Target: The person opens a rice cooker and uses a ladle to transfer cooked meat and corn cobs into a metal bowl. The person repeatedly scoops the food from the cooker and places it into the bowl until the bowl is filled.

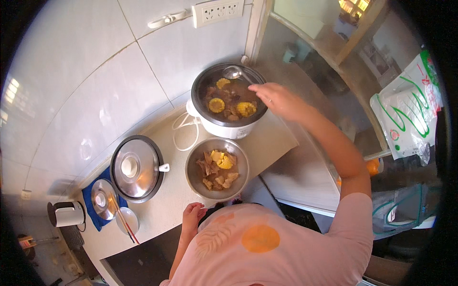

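My right hand [279, 99] grips the handle of a metal ladle [232, 72] over the far side of a white electric cooker [224, 129]. The ladle's bowl is above the broth, near the dark rim. Corn pieces [246, 109] and chunks of meat sit in the brown broth. Just in front of the cooker is a steel bowl [192, 178] holding corn, meat and some broth. Close to this bowl's near left side is my left hand [193, 214], low by the counter edge with its fingers curled; what they hold, if anything, is hidden.
Left of the bowl lies a glass lid [136, 168] with a dark rim. Beyond it are a smaller lid [104, 200] on a blue cloth, chopsticks [123, 219] across a white bowl [128, 228], and a kettle [67, 214]. A white cord [183, 125] loops beside the cooker. A plastic bag [405, 109] hangs at right.
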Motion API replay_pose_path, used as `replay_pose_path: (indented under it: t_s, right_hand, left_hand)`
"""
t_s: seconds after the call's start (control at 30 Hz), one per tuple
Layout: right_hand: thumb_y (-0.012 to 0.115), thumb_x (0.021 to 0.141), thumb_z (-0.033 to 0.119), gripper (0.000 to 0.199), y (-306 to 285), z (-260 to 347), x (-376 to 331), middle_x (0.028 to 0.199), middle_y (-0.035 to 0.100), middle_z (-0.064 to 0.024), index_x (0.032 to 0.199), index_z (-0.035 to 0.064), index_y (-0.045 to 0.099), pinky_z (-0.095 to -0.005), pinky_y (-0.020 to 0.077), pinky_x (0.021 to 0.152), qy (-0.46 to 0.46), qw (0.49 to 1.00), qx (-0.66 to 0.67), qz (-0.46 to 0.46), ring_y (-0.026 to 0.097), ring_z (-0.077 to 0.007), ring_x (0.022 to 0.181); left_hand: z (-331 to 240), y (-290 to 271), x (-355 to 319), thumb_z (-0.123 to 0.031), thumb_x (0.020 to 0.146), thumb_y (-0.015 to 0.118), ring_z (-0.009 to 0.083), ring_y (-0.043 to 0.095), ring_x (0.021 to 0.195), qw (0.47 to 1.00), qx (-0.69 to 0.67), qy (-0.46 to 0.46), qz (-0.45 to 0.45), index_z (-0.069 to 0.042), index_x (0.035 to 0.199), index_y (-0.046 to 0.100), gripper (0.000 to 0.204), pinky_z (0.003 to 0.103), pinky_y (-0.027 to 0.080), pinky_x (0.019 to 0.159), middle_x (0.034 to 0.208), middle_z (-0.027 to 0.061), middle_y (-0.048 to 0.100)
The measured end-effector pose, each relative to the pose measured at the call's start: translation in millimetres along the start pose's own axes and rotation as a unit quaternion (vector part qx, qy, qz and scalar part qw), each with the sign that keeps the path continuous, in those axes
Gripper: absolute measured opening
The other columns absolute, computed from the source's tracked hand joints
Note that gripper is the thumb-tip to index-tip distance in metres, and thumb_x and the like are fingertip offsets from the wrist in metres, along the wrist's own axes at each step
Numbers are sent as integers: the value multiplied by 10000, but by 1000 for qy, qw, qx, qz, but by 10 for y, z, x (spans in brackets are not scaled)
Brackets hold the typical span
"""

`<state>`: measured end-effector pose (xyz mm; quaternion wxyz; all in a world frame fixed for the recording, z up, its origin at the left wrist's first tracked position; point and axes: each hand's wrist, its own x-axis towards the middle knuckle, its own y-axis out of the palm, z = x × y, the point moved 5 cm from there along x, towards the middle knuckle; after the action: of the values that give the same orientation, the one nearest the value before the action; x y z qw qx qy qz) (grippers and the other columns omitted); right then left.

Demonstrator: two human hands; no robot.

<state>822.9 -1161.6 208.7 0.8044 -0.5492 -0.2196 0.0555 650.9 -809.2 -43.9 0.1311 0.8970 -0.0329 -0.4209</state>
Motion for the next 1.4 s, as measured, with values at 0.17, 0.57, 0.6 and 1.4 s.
replay_pose_path:
  t_s: [0.17, 0.57, 0.6, 1.4]
  right_hand:
    - [488, 744, 26, 379, 260, -25, 114, 884, 538, -102, 1116, 95, 495, -355, 452, 710, -146, 980, -110, 84, 526, -258, 871]
    - [429, 816, 144, 239, 319, -273, 365, 647, 597, -161, 982, 9, 536, -401, 460, 556, 30, 991, -27, 125, 588, -298, 599]
    - [427, 817, 154, 245, 239, -350, 368, 655, 603, -162, 978, 3, 533, -381, 462, 546, 71, 992, 40, 100, 590, -276, 580]
    - [403, 823, 173, 280, -196, -743, 22, 662, 569, -139, 950, -48, 518, -221, 437, 518, 365, 773, 516, -56, 506, -134, 521]
  left_hand:
    - [46, -80, 27, -93, 825, 474, 164, 570, 787, 1000, -18, -1, -12, -32, 925, 496, 120, 259, 468, 712, 899, 71, 551]
    - [-40, -26, 52, -83, 819, 469, 166, 570, 793, 999, -36, 0, -26, -27, 923, 494, 121, 254, 467, 708, 886, 71, 547]
    - [-29, -39, 56, -81, 818, 469, 165, 570, 793, 999, -39, 2, -27, -26, 922, 494, 120, 253, 466, 706, 885, 71, 547]
    - [-144, 72, 135, -88, 832, 467, 176, 569, 796, 1000, -13, 16, 2, -28, 929, 497, 118, 261, 464, 694, 903, 81, 553]
